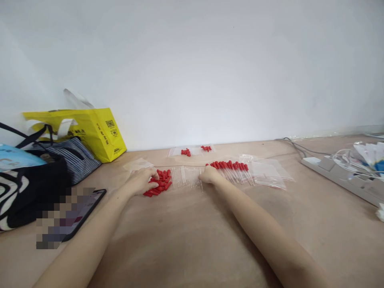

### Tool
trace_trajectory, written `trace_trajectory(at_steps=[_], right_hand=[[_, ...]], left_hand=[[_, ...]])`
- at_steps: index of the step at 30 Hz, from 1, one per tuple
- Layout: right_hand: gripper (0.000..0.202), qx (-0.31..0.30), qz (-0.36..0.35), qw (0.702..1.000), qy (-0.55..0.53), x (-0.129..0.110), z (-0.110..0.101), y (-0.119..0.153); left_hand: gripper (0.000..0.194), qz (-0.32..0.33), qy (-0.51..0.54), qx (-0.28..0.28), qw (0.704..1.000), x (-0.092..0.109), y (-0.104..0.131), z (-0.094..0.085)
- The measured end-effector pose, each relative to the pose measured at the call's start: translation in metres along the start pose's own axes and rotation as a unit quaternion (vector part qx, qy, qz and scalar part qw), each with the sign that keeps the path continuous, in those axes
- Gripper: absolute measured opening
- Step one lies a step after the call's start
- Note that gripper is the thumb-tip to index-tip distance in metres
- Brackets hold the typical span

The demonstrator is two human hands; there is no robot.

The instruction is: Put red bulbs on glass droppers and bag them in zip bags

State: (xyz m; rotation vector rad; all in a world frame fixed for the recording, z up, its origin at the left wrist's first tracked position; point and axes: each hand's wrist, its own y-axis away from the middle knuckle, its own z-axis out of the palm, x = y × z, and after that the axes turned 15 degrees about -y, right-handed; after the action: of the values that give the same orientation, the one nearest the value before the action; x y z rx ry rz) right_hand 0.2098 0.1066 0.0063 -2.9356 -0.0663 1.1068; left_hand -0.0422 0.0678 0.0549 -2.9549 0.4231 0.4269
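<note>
My left hand [140, 182] reaches in at the left edge of a pile of small red caps [163, 181]. Its thumb and forefinger are apart and touch the pile; whether a cap sits between them is hard to see. My right hand [209, 175] is closed in a pinch at the right end of a row of thin clear-white sticks [183, 177]. One stick pokes out below its fingers, and the fingertips are partly hidden. Just right of that hand lies a row of sticks with red capped ends [232, 166], fanned side by side.
Clear plastic bags [267, 173] lie at the right. Near the wall, a clear bag [196, 151] has red pieces on it. A phone [87, 212], a yellow bag [111, 140] and a striped pouch [79, 156] are left. A power strip [339, 176] with cables stands right.
</note>
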Motion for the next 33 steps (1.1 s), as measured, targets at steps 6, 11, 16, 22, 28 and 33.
trace_trajectory(at_steps=[6,11,16,22,28,33], right_hand=[[0.018,-0.006,-0.023,1.0,-0.019,-0.001,-0.014,0.009],[0.023,0.02,-0.092,0.995,-0.039,0.01,-0.037,0.035],[0.019,0.08,-0.244,0.963,-0.084,0.038,-0.051,0.062],[0.019,0.065,-0.249,0.965,-0.048,0.064,-0.044,0.079],[0.019,0.05,-0.265,0.963,0.017,0.066,-0.032,0.082],[0.019,0.046,-0.258,0.964,0.037,0.067,-0.029,0.081]], left_hand=[[0.01,0.003,-0.006,0.006,1.0,-0.002,-0.003,0.012],[0.01,-0.004,-0.015,0.023,1.0,-0.001,-0.003,0.012],[0.01,-0.007,-0.033,0.042,0.999,0.002,-0.004,0.01],[0.009,0.014,-0.023,0.055,0.998,0.005,-0.003,0.008],[0.013,0.024,-0.014,0.054,0.998,0.011,-0.002,0.001],[0.014,0.042,-0.019,0.063,0.997,0.021,0.0,0.002]])
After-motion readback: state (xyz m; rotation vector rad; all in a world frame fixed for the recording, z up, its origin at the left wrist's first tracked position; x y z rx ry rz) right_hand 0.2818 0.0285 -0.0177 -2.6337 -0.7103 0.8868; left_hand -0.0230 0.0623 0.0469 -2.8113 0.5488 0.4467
